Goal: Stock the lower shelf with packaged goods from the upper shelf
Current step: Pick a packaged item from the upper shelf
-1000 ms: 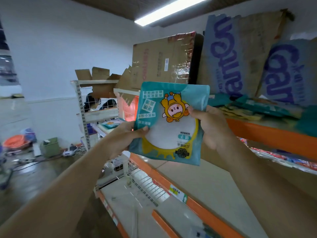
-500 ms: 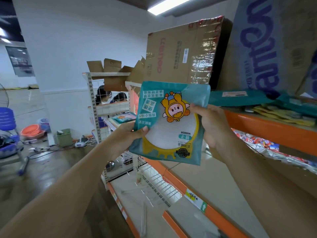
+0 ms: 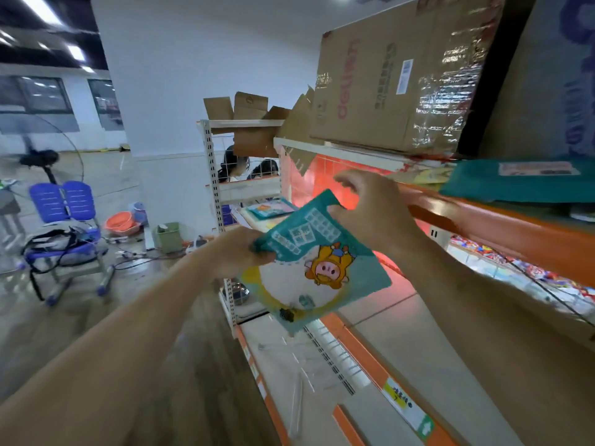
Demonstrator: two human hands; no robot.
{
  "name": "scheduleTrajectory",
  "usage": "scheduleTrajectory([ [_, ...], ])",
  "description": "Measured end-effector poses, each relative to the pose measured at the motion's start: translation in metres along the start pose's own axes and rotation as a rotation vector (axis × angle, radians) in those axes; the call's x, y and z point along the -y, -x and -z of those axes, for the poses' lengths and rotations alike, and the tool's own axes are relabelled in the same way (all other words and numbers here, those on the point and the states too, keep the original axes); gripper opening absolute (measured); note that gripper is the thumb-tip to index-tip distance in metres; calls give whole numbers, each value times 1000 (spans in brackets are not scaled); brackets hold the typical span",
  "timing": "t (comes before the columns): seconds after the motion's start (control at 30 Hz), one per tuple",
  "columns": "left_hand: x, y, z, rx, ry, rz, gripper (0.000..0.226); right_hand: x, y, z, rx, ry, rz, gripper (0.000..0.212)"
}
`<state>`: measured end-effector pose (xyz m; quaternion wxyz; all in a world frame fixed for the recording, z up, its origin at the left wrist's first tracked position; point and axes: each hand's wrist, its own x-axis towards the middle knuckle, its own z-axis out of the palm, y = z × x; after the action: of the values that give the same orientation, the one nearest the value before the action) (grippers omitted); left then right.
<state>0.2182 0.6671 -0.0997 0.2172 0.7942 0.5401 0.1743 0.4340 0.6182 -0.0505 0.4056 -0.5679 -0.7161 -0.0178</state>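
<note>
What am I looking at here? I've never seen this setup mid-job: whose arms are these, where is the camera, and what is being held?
There is no machine here. These are a person's bare arms, seen from one wide-angle camera worn on the head, looking forward and down. The left hand grips the left edge of a teal packet with a cartoon figure; the right hand holds its top corner. The packet hangs tilted in front of the shelves. Beneath it is the lower shelf. On the right, the orange-edged upper shelf carries more teal packets, with cardboard boxes above.
</note>
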Motion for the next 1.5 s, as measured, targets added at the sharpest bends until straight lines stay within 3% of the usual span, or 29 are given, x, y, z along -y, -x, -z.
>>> scheduleTrajectory([
  [0.13,0,-14,-3,26,-199,-96,19,6,-9,-29,287,168,121,56],
  [0.23,10,-30,0,-22,-258,-107,10,11,-18,-50,482,403,125,35],
  [0.33,26,-45,5,-58,-344,-135,11,18,-30,-70,498,532,115,18],
  [0.43,42,-59,13,-165,-353,-138,29,19,-46,-92,482,428,51,9],
  [0.53,66,-76,29,-430,-305,-161,52,14,-66,-111,409,209,-29,9],
  [0.63,86,-89,45,-587,-104,-120,99,11,-82,-127,290,-12,-127,11],
  [0.73,107,-96,55,-614,208,38,111,9,-97,-141,146,-288,-298,12],
  [0.87,141,-108,61,-451,783,249,72,8,-109,-161,31,-593,-493,8],
  [0.93,155,-115,64,-325,1026,311,74,10,-109,-173,62,-712,-556,5],
  [1.03,168,-126,72,-264,1281,217,52,7,-107,-192,159,-745,-600,6],
  [1.13,180,-139,77,-310,1311,160,29,2,-109,-203,256,-743,-644,9],
  [1.23,192,-152,73,-295,1257,152,22,-3,-117,-216,313,-774,-660,13],
  [1.4,208,-172,60,-172,1175,157,22,-15,-141,-250,182,-1041,-711,16],
  [1.5,221,-194,54,-136,1091,156,24,-30,-155,-272,112,-1029,-747,11],
])
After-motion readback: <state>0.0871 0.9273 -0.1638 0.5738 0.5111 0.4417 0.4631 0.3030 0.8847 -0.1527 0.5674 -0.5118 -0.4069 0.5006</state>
